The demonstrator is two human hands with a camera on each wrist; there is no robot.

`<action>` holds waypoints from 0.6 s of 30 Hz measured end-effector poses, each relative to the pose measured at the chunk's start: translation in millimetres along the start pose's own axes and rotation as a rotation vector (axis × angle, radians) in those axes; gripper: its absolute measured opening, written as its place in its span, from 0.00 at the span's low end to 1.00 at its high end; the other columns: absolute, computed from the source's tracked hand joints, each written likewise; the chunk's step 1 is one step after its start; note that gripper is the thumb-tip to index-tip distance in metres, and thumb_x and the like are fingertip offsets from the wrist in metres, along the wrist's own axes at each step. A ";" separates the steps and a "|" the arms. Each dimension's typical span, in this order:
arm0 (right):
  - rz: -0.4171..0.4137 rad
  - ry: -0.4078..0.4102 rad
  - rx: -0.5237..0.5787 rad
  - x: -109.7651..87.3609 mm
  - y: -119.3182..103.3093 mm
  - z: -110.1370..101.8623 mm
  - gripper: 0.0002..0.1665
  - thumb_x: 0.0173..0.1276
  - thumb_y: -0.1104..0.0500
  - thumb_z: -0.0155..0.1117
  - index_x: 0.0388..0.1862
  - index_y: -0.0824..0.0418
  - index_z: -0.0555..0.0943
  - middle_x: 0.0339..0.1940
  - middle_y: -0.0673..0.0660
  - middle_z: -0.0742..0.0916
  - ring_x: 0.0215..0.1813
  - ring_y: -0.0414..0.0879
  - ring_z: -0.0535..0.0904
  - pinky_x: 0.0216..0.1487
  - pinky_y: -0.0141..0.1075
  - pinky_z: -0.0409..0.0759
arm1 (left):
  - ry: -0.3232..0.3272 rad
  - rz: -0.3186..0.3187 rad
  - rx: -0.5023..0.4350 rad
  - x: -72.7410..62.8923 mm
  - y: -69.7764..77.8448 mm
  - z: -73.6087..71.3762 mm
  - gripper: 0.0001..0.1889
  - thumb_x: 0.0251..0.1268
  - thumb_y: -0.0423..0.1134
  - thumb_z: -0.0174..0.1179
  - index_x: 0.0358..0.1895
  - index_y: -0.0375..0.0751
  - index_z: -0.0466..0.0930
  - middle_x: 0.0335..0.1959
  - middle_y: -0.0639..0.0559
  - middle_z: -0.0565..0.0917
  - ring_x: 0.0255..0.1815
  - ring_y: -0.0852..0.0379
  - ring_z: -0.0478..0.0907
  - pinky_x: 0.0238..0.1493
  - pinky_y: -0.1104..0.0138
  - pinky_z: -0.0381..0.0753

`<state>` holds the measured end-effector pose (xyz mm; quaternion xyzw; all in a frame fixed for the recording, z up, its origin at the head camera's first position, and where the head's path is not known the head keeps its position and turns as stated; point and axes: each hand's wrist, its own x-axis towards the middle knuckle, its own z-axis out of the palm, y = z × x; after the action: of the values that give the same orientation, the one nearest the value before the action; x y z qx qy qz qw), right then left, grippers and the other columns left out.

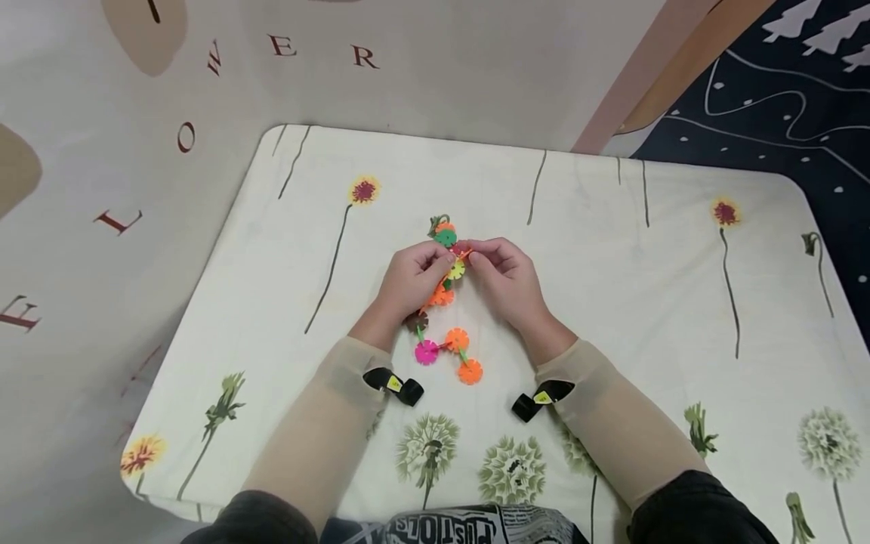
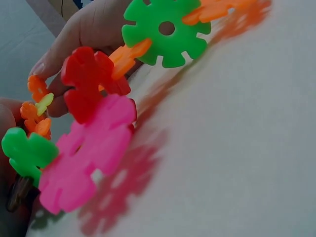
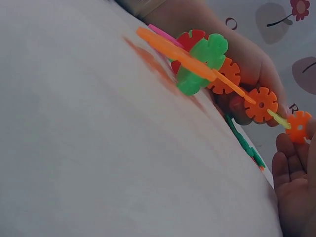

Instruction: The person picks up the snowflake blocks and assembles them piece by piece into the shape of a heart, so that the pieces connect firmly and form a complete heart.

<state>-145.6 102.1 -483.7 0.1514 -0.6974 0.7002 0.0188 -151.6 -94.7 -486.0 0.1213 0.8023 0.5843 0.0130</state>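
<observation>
Both hands work over one chain of notched plastic flower discs. My left hand [image 1: 411,281] grips the chain near the middle of the table. Close by on the right, my right hand [image 1: 508,281] pinches an orange disc [image 3: 297,126] between thumb and fingers; a yellow disc [image 3: 279,119] links it to another orange disc [image 3: 261,104] by the left fingers. The chain's tail trails toward the body, with a brown disc [image 1: 418,322], a pink disc [image 1: 427,352], a red disc [image 2: 81,84], a green disc [image 2: 165,32] and an orange end disc [image 1: 470,372].
Just beyond the hands lie a dark green disc [image 1: 445,237] and an orange disc [image 1: 445,226] on the flower-printed tablecloth [image 1: 625,302]. A light curtain with letters [image 1: 476,75] stands behind the table. Black wrist cameras [image 1: 410,391] sit on both sleeves.
</observation>
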 end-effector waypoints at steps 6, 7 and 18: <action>0.048 -0.006 -0.017 0.4 -2.6 0.3 0.12 0.81 0.70 0.61 0.57 0.74 0.82 0.58 0.65 0.89 0.59 0.45 0.87 0.63 0.36 0.82 | 0.002 0.000 0.007 0.0 0.1 0.5 0.11 0.80 0.38 0.61 0.34 0.43 0.82 0.23 0.49 0.75 0.27 0.52 0.70 0.29 0.65 0.68; 0.052 -0.007 -0.013 0.6 -2.1 0.3 0.12 0.80 0.70 0.62 0.57 0.74 0.82 0.58 0.66 0.89 0.59 0.44 0.87 0.63 0.36 0.82 | 0.001 0.002 0.008 0.0 0.0 0.4 0.10 0.80 0.38 0.61 0.34 0.43 0.82 0.23 0.49 0.75 0.27 0.51 0.70 0.29 0.65 0.68; 0.106 -0.029 -0.008 -0.1 -3.6 2.1 0.13 0.80 0.68 0.63 0.59 0.72 0.81 0.58 0.64 0.89 0.56 0.44 0.88 0.59 0.35 0.84 | 0.008 0.007 0.009 -1.1 1.2 -0.2 0.11 0.79 0.38 0.62 0.33 0.43 0.81 0.22 0.50 0.74 0.26 0.52 0.69 0.27 0.66 0.67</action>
<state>-144.2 100.3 -480.2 0.1245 -0.7074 0.6951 -0.0278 -150.4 -94.8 -484.9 0.1218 0.8046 0.5812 0.0074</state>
